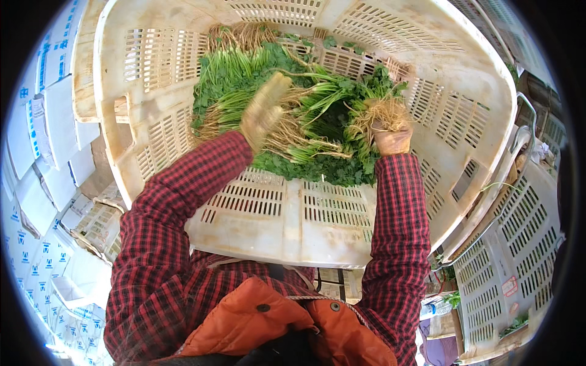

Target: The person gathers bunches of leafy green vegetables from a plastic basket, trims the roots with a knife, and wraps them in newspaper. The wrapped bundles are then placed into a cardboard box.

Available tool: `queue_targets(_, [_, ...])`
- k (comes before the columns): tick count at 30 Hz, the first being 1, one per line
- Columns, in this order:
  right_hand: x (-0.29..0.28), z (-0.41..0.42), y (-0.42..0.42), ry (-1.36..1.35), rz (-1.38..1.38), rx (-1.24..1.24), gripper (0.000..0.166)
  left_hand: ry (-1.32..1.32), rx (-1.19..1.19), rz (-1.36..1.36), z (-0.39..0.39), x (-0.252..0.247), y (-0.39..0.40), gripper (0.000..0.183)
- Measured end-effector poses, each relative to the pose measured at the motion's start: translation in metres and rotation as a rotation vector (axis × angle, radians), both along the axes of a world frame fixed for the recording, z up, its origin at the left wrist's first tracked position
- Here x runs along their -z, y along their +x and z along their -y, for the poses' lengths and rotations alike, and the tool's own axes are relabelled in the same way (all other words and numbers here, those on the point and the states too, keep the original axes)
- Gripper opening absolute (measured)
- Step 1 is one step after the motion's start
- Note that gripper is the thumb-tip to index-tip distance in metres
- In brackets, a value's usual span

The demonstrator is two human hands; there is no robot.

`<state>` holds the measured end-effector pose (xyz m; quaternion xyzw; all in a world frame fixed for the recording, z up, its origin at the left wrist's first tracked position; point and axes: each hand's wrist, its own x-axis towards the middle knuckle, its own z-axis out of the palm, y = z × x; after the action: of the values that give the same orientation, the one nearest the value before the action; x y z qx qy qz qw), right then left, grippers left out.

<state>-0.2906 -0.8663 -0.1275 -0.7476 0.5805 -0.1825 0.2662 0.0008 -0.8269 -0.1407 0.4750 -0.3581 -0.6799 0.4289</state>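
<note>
A deep white plastic crate [293, 219] with slotted walls holds several bunches of coriander [238, 107], a leafy green herb with long pale roots. Over the middle of the pile, my left hand [265, 110] is blurred by motion. It wears a yellowish glove, has its fingers stretched out and shows nothing in its grasp. Near the crate's right wall, my gloved right hand [393, 139] grips a bunch of coriander [384, 114] around its root end. The tangled roots stick up above that hand and partly hide its fingers.
White foam boxes [59, 119] and sheeting with blue print line the left side. To the right, another slotted crate [503, 256] leans beside a metal handle [526, 105]. A plastic bottle [435, 309] lies low on the right.
</note>
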Motion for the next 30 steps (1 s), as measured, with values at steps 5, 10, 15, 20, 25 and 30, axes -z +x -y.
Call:
queue_targets(5, [0.005, -0.006, 0.013, -0.146, -0.141, -0.002, 0.016, -0.312, -0.079, 0.101, -0.041, -0.004, -0.075, 0.064])
queue_targets(10, [0.003, 0.004, 0.048, -0.197, 0.321, -0.099, 0.014, -0.091, -0.374, -0.086, -0.01, -0.005, -0.135, 0.064])
queue_targets(15, [-0.023, -0.005, 0.045, 0.116, 0.117, -0.208, 0.063, 0.279, -0.428, -0.539, 0.018, 0.015, -0.131, 0.048])
queue_targets(20, [-0.015, -0.024, 0.062, 0.046, -0.084, -0.213, 0.075, 0.451, -0.477, -0.356, 0.024, -0.016, -0.138, 0.045])
queue_targets(25, [0.022, -0.024, 0.07, -0.211, 0.113, 0.239, 0.028, 0.405, -0.219, -0.005, 0.014, -0.077, -0.139, 0.067])
queue_targets(30, [0.019, -0.028, 0.032, -0.086, 0.376, 0.318, 0.007, 0.075, -0.226, -0.168, 0.012, -0.052, -0.113, 0.062])
